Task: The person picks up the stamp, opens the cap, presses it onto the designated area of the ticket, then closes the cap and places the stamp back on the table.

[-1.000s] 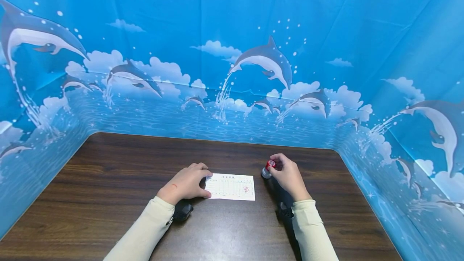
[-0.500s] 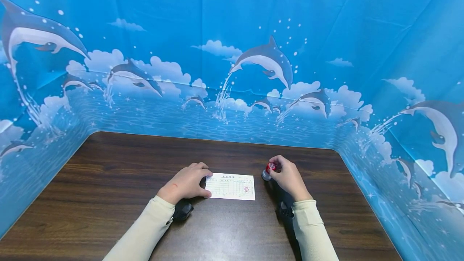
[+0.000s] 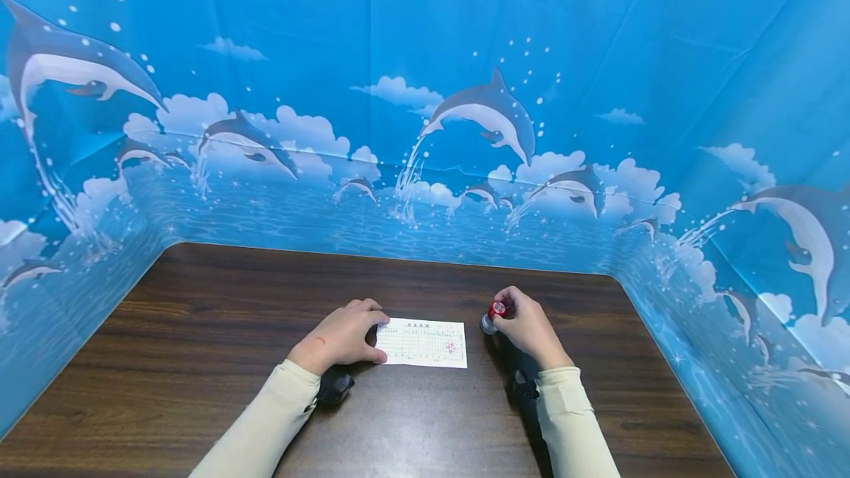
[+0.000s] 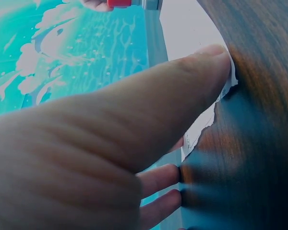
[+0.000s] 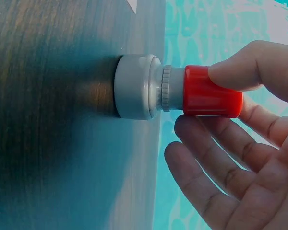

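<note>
A white printed form point(image 3: 422, 343) with a red stamp mark near its right end lies on the table. My left hand point(image 3: 343, 336) rests at its left edge, the thumb point(image 4: 212, 56) pressing on the paper and the other fingertips touching the tabletop. The form's left edge looks torn in the left wrist view. To the right of the form, a self-inking stamp point(image 5: 139, 87) stands upright with its grey base on the table. My right hand point(image 3: 529, 325) pinches its red handle point(image 5: 212, 92) between thumb and fingers. The stamp's underside is hidden.
The dark wood-grain table point(image 3: 232, 301) stretches out around both hands. A blue curtain point(image 3: 425, 198) printed with dolphins encloses its far edge and sides. Black devices point(image 3: 335, 387) sit at the wrists.
The stamp has shifted very slightly toward the person, still in the right hand's pinch. The left hand and the form keep their places.
</note>
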`<action>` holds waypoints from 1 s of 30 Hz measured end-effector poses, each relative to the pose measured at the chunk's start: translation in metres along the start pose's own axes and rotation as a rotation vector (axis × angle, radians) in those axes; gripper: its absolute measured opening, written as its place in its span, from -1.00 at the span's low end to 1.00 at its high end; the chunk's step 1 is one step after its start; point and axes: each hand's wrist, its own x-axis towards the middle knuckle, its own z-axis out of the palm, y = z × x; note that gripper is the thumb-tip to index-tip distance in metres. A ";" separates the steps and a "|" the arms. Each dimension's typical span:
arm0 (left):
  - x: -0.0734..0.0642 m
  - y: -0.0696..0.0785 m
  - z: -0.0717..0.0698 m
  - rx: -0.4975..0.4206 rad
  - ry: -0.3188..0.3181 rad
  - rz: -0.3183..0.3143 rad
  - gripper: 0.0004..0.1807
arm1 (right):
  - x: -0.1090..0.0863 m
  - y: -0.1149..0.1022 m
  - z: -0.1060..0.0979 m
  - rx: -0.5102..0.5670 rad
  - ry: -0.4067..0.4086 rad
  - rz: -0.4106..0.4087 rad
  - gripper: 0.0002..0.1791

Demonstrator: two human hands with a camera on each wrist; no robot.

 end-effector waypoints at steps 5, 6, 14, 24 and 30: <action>0.001 0.000 0.000 0.000 0.001 0.007 -0.30 | -0.001 0.001 -0.002 0.004 0.005 0.019 -0.70; 0.001 0.000 0.000 -0.002 0.001 0.008 -0.30 | -0.001 0.001 -0.003 0.005 0.006 0.020 -0.70; 0.001 0.000 0.001 0.008 -0.004 0.002 -0.29 | 0.000 0.003 -0.002 -0.004 -0.011 0.032 -0.69; 0.002 -0.001 0.001 0.006 -0.002 -0.006 -0.30 | -0.001 0.001 0.002 0.007 -0.034 0.044 -0.68; 0.002 -0.003 0.002 0.006 -0.007 0.005 -0.29 | -0.001 0.001 0.003 0.006 -0.034 0.044 -0.68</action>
